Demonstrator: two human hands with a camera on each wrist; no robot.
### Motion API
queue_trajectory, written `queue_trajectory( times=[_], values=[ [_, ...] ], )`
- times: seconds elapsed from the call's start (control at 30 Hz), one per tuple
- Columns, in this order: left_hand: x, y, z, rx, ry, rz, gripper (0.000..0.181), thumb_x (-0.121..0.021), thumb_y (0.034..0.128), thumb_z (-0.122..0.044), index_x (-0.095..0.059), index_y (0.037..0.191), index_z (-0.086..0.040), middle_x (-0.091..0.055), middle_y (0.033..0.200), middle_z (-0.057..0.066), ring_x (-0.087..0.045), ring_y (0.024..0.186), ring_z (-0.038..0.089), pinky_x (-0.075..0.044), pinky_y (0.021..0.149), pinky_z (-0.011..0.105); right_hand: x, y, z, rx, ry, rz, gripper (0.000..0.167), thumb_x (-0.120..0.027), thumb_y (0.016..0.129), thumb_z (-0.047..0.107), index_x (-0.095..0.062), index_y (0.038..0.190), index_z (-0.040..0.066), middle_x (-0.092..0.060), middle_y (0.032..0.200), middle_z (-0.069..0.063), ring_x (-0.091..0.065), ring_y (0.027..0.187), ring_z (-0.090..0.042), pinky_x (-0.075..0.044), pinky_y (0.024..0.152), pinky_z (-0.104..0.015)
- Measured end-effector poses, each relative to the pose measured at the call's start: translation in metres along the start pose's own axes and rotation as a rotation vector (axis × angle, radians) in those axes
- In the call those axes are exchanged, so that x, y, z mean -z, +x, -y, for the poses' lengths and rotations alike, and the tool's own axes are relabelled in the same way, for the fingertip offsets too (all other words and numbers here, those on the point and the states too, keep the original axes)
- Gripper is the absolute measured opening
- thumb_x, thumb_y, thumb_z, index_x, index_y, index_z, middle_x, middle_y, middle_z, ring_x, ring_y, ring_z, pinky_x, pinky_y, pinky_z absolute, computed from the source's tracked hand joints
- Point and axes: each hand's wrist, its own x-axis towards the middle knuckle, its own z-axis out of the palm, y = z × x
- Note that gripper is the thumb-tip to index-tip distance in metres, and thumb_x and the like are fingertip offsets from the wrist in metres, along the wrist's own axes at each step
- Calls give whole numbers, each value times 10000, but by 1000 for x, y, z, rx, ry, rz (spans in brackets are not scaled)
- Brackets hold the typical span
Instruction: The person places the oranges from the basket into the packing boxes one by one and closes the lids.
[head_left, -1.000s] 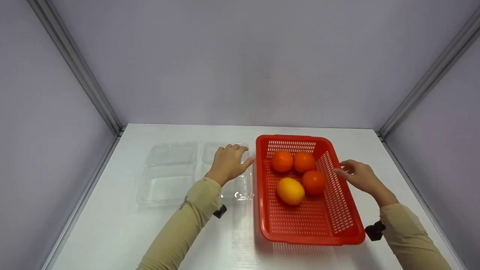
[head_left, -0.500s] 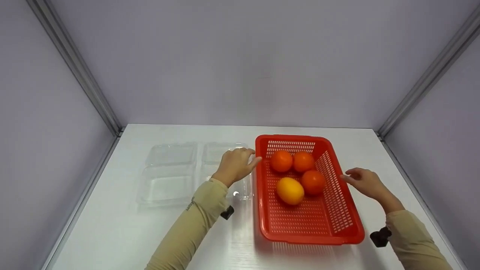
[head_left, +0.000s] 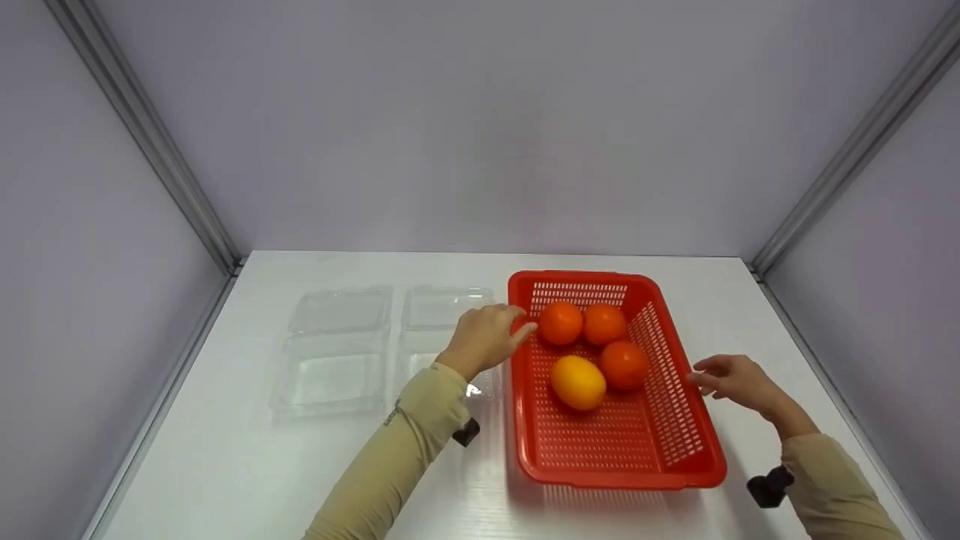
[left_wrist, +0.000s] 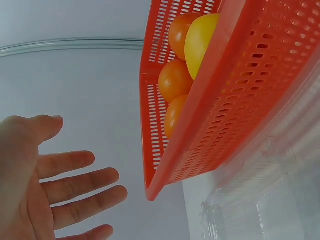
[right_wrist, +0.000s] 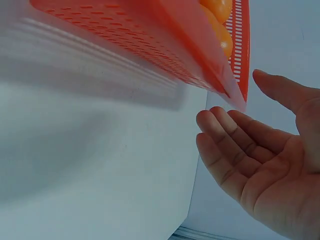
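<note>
White table (head_left: 210,450) before pale walls (head_left: 420,127); on it, right of clear containers (head_left: 337,379), red basket (head_left: 622,478) with three orange-red fruits (head_left: 560,323) and one yellow fruit (head_left: 578,382); at opposite sides, left hand (head_left: 486,337) with fingers spread and empty, right hand (head_left: 739,381) with fingers loosely bent, empty, contact unclear; perhaps at risk of rolling fruit, if tipped by lopsided grip; visible only in left wrist view: gap between fingers and rim (left_wrist: 200,102).

Back wall (head_left: 480,127), plain, pale lilac-grey, across the upper frame. Left panel (head_left: 82,300) and right panel (head_left: 900,300), similar in tone, at the frame's sides. Grey metal rails (head_left: 142,129), one down each rear corner, slanting inward toward mid-frame. Tabletop (head_left: 210,450), white, lower frame; faint grain and a soft sheen at bottom centre.
</note>
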Motion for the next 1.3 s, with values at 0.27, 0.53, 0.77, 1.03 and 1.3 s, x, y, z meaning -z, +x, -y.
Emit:
queue_trajectory(
  times=[0.27, 0.53, 0.77, 1.03, 1.3],
  values=[
    [-4, 3, -9, -16, -40, 36, 414, -463, 933, -397, -597, 1185, -97, -634, 1136, 34, -597, 1020, 201, -484, 845, 352, -2, 0, -11, -10, 63, 72, 452, -598, 881, 259, -554, 1122, -120, -646, 958, -155, -612, 772, -200, -534, 699, -354],
    [-10, 5, -18, -50, -67, 56, 383, -464, 939, -380, -605, 1164, -104, -637, 1119, 19, -596, 1005, 174, -480, 854, 316, -2, -1, -14, -2, 106, 110, 444, -591, 886, 239, -546, 1116, -138, -649, 932, -155, -605, 749, -201, -535, 658, -331],
    [-16, 8, -21, -93, -121, 124, 354, -493, 932, -354, -609, 1160, -109, -639, 1093, 20, -589, 972, 160, -475, 854, 293, -2, 1, -18, -26, 223, 153, 442, -582, 894, 209, -535, 1092, -183, -653, 845, -119, -606, 682, -149, -536, 628, -314],
    [-24, 12, -25, -113, -166, 174, 335, -509, 929, -328, -614, 1163, -114, -634, 1124, 17, -576, 1034, 159, -451, 899, 276, -2, 2, -22, -87, 308, 204, 409, -566, 902, 233, -578, 1033, -154, -612, 747, -47, -584, 665, -155, -543, 669, -342],
    [-34, 18, -36, -112, -191, 201, 315, -526, 924, -271, -602, 1188, -117, -631, 1095, -2, -564, 996, 134, -440, 901, 253, 2, -2, -25, -111, 331, 240, 398, -541, 915, 233, -573, 1045, -142, -646, 811, -61, -602, 706, -170, -540, 693, -347]
  ],
)
